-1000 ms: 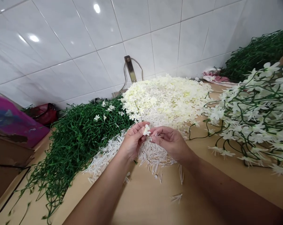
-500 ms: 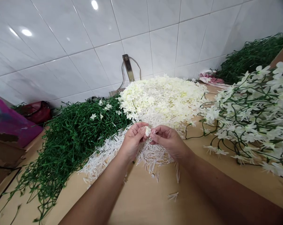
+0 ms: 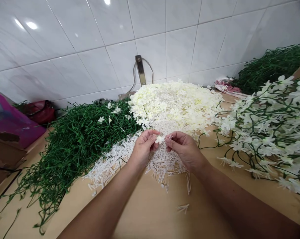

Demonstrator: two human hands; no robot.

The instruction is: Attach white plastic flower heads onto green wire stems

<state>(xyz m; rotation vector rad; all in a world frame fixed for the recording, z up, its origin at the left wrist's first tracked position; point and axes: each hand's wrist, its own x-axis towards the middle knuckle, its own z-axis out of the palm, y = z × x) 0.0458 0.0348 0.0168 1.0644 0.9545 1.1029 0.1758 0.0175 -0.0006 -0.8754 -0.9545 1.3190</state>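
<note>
Flower [image 3: 160, 139] sits right between the fingertips, pinched by the thumb and index of the left hand [image 3: 145, 147] and up against the right hand [image 3: 183, 146], whose thumb and index are closed on what looks like a thin white strand [image 3: 170, 136]; neither hand clearly nearer, flower's long axis too small to call. Below the fingers: loose white sticks [image 3: 162, 162] on tan table [image 3: 150, 205], bare toward the forearms. Beyond: blossom heap [image 3: 175, 103], then tiled wall [image 3: 180, 49]; green stems [image 3: 82, 132] left, flowered stems [image 3: 269, 139] right.
</note>
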